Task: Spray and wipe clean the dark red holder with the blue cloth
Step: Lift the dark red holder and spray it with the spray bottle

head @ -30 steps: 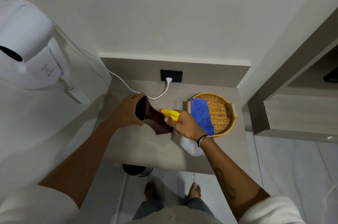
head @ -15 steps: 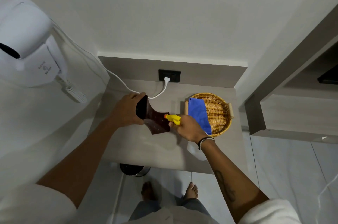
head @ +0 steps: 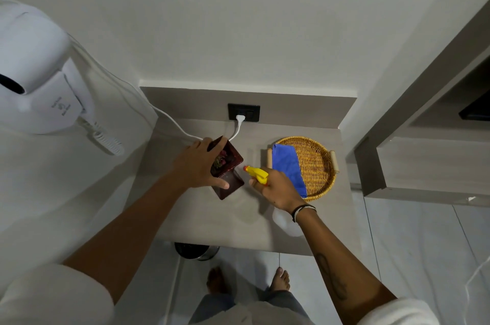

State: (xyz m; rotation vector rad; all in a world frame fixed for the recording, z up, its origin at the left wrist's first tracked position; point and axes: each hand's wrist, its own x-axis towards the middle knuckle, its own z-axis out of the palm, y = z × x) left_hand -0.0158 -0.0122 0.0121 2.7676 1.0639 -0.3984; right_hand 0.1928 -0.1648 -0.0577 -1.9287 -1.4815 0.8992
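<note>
Left hand (head: 196, 165), fingers wrapped around the dark red holder (head: 227, 171), holds it tilted over the countertop (head: 201, 216). Right hand (head: 278, 188) grips a spray bottle (head: 257, 174), nozzle toward the holder. Blue cloth (head: 289, 166) lies in the wicker basket (head: 318, 165).

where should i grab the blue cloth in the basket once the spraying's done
Pinch the blue cloth at its near end, where it drapes over the rim of the wicker basket beside the right hand. That edge looks free, with no weave pressed against it. Come from above and the near side, probably with the right hand, once it sets down the spray bottle; the left hand holds the dark red holder.
</note>
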